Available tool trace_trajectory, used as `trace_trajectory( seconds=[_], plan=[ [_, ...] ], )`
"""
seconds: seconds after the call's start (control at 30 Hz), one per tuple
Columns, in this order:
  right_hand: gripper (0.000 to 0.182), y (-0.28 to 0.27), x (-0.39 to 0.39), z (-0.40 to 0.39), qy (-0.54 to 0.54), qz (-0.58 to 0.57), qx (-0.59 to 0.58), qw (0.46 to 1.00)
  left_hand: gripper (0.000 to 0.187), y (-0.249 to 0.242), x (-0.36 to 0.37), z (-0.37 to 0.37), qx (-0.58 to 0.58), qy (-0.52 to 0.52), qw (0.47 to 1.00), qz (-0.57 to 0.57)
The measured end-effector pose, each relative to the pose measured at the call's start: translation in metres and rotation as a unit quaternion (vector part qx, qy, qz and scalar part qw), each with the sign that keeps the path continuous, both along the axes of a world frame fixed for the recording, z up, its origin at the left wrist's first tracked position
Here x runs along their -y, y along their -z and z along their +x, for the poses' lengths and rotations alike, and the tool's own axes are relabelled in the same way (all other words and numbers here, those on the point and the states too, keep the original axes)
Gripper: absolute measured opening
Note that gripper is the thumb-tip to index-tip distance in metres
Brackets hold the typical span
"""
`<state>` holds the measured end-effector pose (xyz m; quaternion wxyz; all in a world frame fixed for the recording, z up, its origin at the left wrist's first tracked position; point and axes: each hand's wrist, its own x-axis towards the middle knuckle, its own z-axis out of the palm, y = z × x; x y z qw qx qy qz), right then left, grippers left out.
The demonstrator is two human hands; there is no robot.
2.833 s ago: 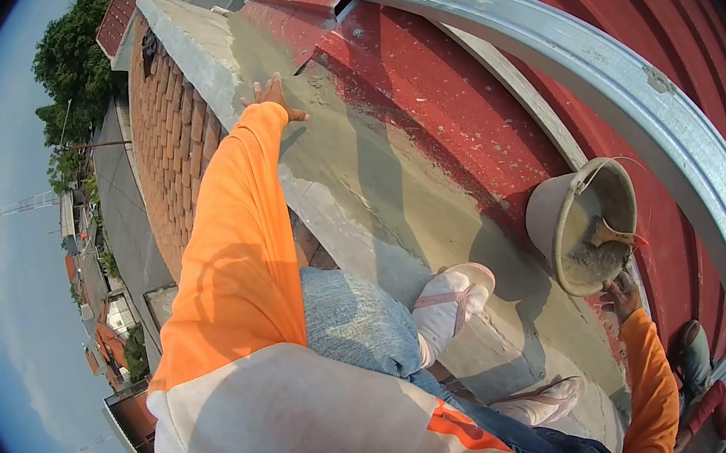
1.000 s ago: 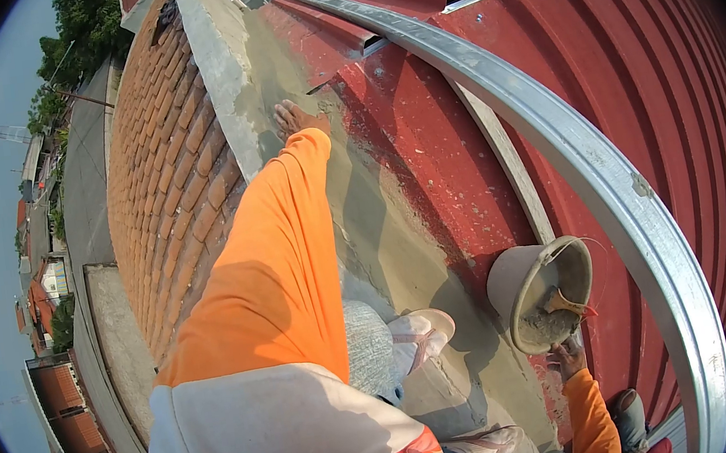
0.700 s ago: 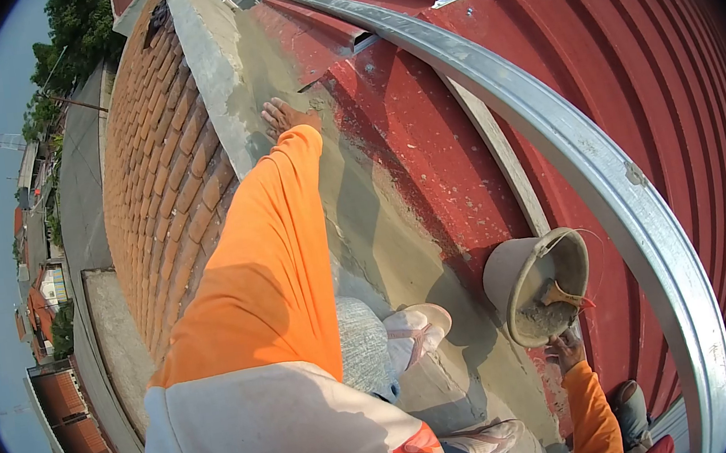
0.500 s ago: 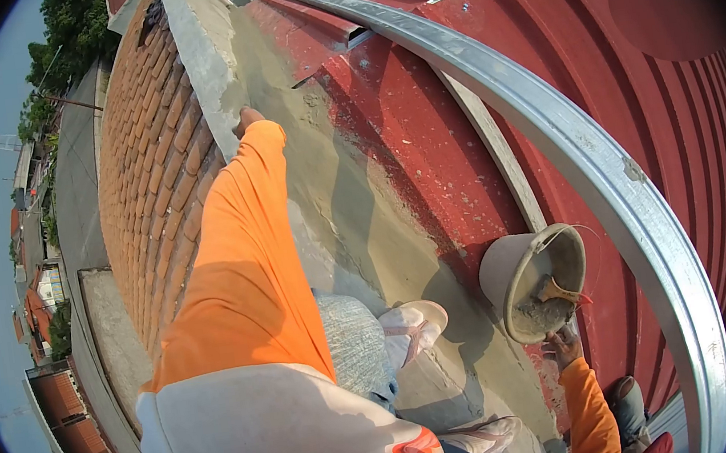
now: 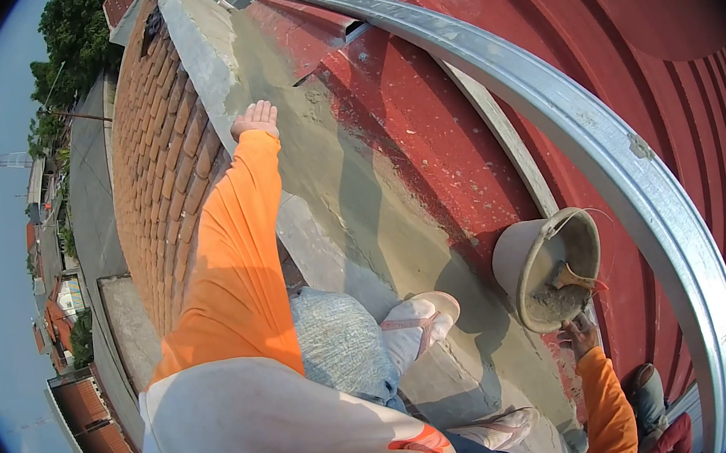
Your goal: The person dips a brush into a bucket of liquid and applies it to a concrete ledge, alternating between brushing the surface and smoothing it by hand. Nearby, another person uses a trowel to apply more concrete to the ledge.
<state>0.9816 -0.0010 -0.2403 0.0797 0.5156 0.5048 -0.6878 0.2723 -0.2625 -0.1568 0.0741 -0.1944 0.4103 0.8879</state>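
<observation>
My left hand [image 5: 254, 120] lies flat with its fingers stretched out, on the edge of the grey concrete ridge [image 5: 206, 47] beside a smoothed mortar strip [image 5: 359, 191]. Nothing is in it. On the right, my right hand [image 5: 581, 334] has its fingers curled at the lower rim of a mortar bucket [image 5: 519, 262]. The bucket is tilted, with its mouth toward me. Wet grey mortar [image 5: 555, 305] sits inside it, along with a tool with a brown wooden-looking part [image 5: 571, 276]; its exact kind is not clear.
Red corrugated roofing [image 5: 423, 121] spreads to the right, crossed by a long silver metal channel [image 5: 544, 85]. Orange roof tiles [image 5: 167, 159] slope away on the left. My sandalled foot [image 5: 418, 319] stands on the concrete. Another person's foot [image 5: 645, 382] shows at lower right.
My left hand has opened from a closed, bent shape to flat, outstretched fingers. The whole view has shifted slightly; my right hand stays at the bucket rim.
</observation>
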Motion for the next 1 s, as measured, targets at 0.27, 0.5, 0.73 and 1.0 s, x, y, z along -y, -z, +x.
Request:
trace_trajectory(
  seconds=[0.27,0.5,0.73,1.0],
  plan=[
    [0.032,0.007,0.000,0.006,-0.011,0.009,0.011,1.000,0.053,0.007,-0.119,0.023,-0.012,0.204,0.979,0.004],
    [0.036,-0.001,-0.002,0.008,-0.014,0.028,0.025,0.999,0.043,0.021,-0.159,0.077,-0.103,0.532,0.783,-0.306],
    [0.033,0.003,-0.004,0.010,-0.103,0.097,0.052,0.989,0.044,0.035,-0.202,0.292,-0.084,0.767,0.462,-0.437],
    [0.034,-0.029,-0.009,0.002,-0.207,0.192,0.133,0.950,0.064,0.035,-0.223,0.407,-0.002,0.846,0.361,-0.393]
  ],
)
